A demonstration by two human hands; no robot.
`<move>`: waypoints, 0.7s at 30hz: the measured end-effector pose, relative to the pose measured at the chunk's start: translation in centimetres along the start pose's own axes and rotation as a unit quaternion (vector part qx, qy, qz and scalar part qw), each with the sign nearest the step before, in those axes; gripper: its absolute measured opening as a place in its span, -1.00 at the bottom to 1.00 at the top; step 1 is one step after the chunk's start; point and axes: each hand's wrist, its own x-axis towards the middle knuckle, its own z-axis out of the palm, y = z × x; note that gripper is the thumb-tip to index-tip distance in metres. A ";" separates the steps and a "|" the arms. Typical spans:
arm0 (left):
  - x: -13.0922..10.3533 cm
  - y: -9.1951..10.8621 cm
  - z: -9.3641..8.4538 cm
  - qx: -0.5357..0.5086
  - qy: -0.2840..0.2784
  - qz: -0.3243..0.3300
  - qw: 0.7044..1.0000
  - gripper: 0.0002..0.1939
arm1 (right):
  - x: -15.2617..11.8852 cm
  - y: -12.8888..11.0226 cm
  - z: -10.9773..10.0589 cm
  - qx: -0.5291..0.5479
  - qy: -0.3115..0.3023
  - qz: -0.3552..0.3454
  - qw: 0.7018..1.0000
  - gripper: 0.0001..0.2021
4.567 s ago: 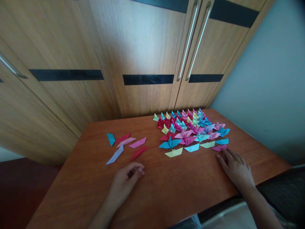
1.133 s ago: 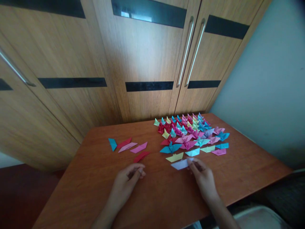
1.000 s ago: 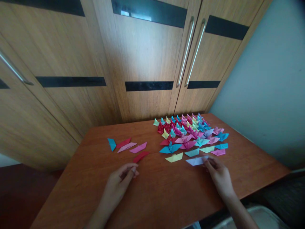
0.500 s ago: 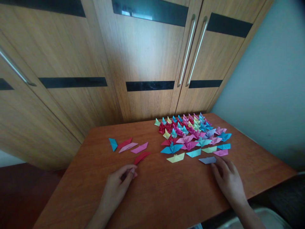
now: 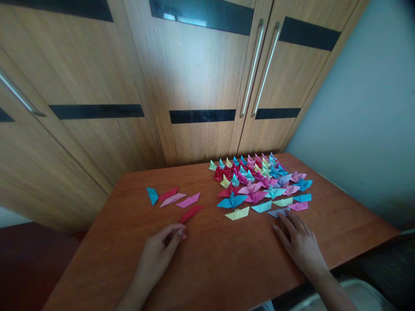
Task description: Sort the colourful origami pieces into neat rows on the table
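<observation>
Near the middle of the table, my left hand (image 5: 162, 246) is closed, with thumb and fingers together. A small pinkish bit shows under the fingertips, and I cannot tell whether it is paper or a finger. Just beyond these fingers lies a red folded paper piece (image 5: 192, 213), its lower end close to the index finger. My right hand (image 5: 300, 244) is open, thumb apart, fingertips reaching a lavender folded paper piece (image 5: 275, 213) that lies flat and is partly covered. Beside it are a pale yellow piece (image 5: 237, 214), a light blue piece (image 5: 261, 207) and a pink piece (image 5: 298, 206).
Rows of colourful origami cranes (image 5: 256, 177) fill the table's back right. Several folded pieces, among them a blue one (image 5: 152, 196) and a magenta one (image 5: 188, 200), lie at left. Wooden cabinet doors (image 5: 201, 69) rise behind the wooden table (image 5: 220, 259); a wall (image 5: 356, 129) stands at right.
My right hand has shifted left, its fingers now over more of the lavender piece and its thumb farther out. My left hand has stayed nearly in place.
</observation>
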 end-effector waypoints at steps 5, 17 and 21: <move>-0.1 0.0 0.0 -0.002 -0.004 0.000 1.000 -0.71 | 0.1 0.1 0.2 0.015 0.010 -0.011 1.000 -0.51; 0.0 -0.2 0.1 -0.015 -0.010 0.007 1.000 -0.73 | 0.2 0.3 0.3 0.047 0.038 -0.028 0.998 -0.51; -0.2 -0.6 0.3 -0.024 -0.013 0.014 1.000 -0.73 | 0.2 -0.2 -0.4 0.075 0.060 -0.027 0.995 -0.52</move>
